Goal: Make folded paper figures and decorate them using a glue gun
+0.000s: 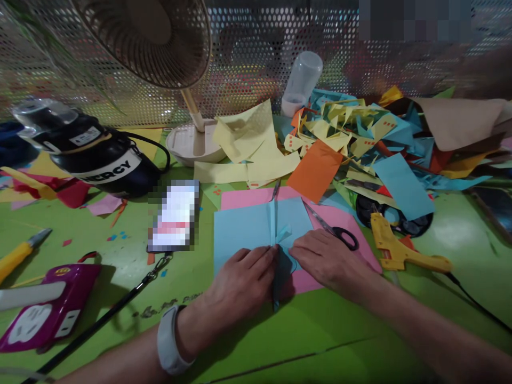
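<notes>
A light blue sheet of paper (pixel 244 226) lies over pink paper (pixel 252 196) on the green table, with a narrow folded blue strip (pixel 273 221) running down its middle. My left hand (pixel 246 274) rests on the sheet, its fingers closed together at the strip's lower part. At the right part of the sheet, my right hand (pixel 320 258) has its fingers curled in a pinch on blue paper. A small blue paper flap (pixel 284 233) stands up between the hands. The fingertips partly hide what each hand grips. Black-handled scissors (pixel 346 237) lie just beyond my right hand.
A yellow glue gun (pixel 394 248) with a cord lies at the right. Coloured paper scraps (pixel 340 128) pile up behind. A fan (pixel 196 141), black bottle (pixel 112 165), phone (pixel 176 218), purple tool (pixel 52 304) and yellow-handled cutter (pixel 24 253) stand or lie to the left.
</notes>
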Available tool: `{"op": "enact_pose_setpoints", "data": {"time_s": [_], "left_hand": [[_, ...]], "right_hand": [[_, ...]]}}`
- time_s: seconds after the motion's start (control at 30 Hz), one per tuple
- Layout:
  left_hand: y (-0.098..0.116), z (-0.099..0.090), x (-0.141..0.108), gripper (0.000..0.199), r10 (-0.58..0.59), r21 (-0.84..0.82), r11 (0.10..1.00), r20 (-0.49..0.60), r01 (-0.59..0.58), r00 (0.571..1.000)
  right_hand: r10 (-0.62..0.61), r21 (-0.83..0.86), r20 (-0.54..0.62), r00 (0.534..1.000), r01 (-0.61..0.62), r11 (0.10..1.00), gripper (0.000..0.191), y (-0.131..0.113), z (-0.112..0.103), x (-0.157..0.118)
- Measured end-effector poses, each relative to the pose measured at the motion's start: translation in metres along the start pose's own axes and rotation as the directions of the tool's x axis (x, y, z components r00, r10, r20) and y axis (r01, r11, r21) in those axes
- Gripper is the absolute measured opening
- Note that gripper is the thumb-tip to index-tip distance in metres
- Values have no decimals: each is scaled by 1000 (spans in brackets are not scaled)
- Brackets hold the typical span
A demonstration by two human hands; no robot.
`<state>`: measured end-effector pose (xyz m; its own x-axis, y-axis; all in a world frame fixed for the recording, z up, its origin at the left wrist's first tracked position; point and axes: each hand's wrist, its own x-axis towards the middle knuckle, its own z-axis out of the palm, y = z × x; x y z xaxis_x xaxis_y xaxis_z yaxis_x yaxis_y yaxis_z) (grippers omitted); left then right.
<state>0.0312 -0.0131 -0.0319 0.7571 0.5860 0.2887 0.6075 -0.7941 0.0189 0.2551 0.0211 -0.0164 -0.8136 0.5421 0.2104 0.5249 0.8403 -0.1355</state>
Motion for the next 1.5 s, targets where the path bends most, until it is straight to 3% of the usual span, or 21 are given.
{"op": "enact_pose_setpoints", "data": {"time_s": [0.2,0.4,0.67,0.83,0.97,1.07,1.17,1.23,1.3,1.4,1.5], "left_hand": [[-1,-2,0,28,-11,-15,1000,43,11,999],[-2,-5,1,33,-54,-63,996,154,64,987],[2,-2,4,45,-193,-10,981,129,196,973],[2,-1,8,62,-182,-20,982,150,187,972],[1,2,9,63,-191,-7,981,145,194,971],[2,2,10,65,-194,0,980,155,197,969],[3,0,10,65,-194,-7,980,158,198,968],[3,0,10,64,-190,-8,981,155,193,970],[4,0,9,62,-189,5,982,147,190,971],[4,1,9,59,-191,22,982,137,190,972],[3,0,9,56,-187,8,982,132,188,973]], "right_hand": [[-118,-63,18,993,119,991,23,1,0,-1],[-116,-156,50,992,122,980,15,-1,3,-1],[-117,-161,53,992,124,979,11,0,1,-1],[-69,-61,14,998,70,996,12,-1,-1,2],[128,191,-57,990,-115,975,11,-3,-6,7],[407,382,8,913,-379,843,8,-3,-13,12],[622,493,306,721,-679,544,14,-2,-19,18],[590,503,564,578,-807,310,24,-1,-21,22],[487,499,724,488,-858,118,29,-1,-20,25],[413,495,794,446,-869,-14,32,0,-15,29],[417,480,800,432,-877,-14,32,2,-11,30]]}}
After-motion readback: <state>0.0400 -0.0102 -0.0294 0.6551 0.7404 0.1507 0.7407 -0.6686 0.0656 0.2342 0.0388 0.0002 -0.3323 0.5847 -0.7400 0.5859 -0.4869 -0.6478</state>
